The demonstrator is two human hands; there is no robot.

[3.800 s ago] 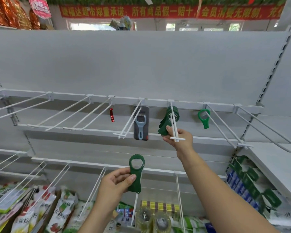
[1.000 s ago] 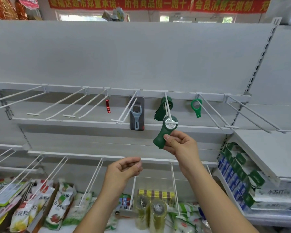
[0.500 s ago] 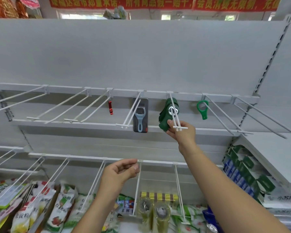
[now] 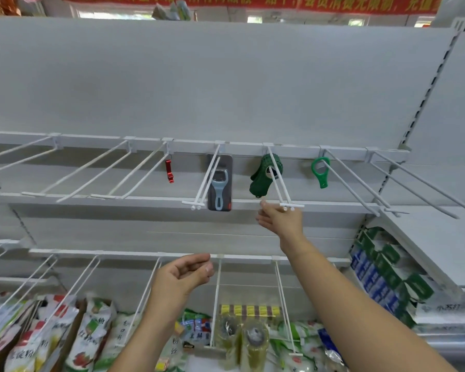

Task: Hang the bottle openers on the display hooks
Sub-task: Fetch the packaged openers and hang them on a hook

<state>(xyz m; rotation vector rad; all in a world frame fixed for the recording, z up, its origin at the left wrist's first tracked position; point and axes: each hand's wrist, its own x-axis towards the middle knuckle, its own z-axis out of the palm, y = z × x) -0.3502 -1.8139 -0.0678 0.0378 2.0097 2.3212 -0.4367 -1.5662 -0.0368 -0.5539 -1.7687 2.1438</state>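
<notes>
Overhead, yellow writing on the red banner [image 4: 333,2] is cropped, unreadable; dark green bottle openers [image 4: 261,181] hang bunched on a display hook [image 4: 295,205], right hand [image 4: 281,220] slack-fingered beneath its tip, left hand [image 4: 181,277] loosely curled, both empty.

A cluster of dark green plastic bottle openers [image 4: 263,175] hangs far back on a white double-wire display hook [image 4: 293,205], and the right hand [image 4: 279,220] is just under the hook's front tip with fingers spread, holding nothing. The left hand [image 4: 183,277] is lower, loosely curled and empty. Neighbouring hooks carry a small red metal opener [image 4: 169,171], a blue-grey opener on a dark card [image 4: 220,183] and a bright green ring-headed opener [image 4: 319,170].
</notes>
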